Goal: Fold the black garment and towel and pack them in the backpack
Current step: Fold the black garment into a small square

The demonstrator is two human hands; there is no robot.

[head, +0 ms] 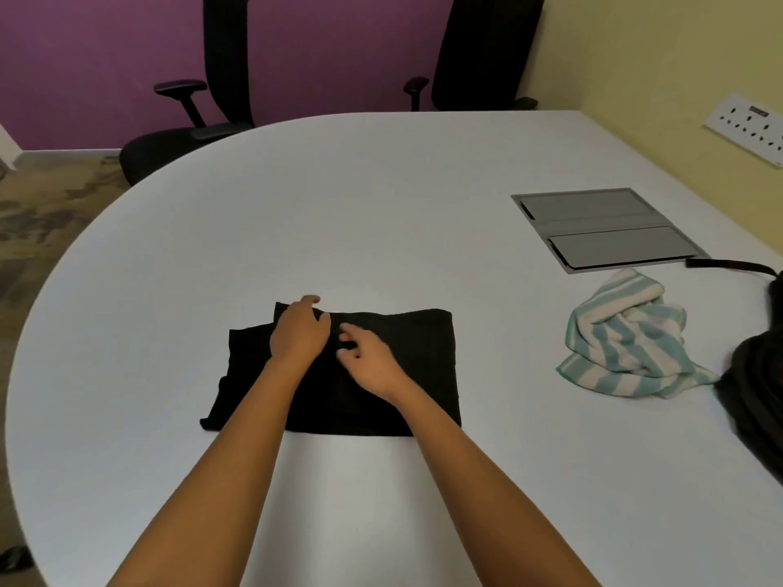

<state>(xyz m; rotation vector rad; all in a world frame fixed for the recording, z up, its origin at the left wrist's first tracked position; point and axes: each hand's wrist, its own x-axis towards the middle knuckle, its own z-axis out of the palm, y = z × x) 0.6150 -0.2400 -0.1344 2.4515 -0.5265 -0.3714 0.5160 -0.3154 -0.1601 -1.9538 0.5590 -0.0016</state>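
The black garment (pixel 419 353) lies partly folded into a rough rectangle on the white table (pixel 381 197), with a loose flap sticking out at its left. My left hand (pixel 298 332) rests flat on its far left edge, fingers curled over the border. Just to the right, my right hand (pixel 366 360) presses on the cloth with fingers bent; whether it pinches fabric is unclear. A crumpled towel (pixel 631 358) with teal and white stripes sits to the right. At the right edge of the frame stands the black backpack (pixel 758 374), mostly cut off.
A grey cable hatch (pixel 606 228) is set into the table behind the towel, with a black strap (pixel 728 264) beside it. Two black office chairs (pixel 220 99) stand at the far side. A socket strip (pixel 748 125) is on the right wall.
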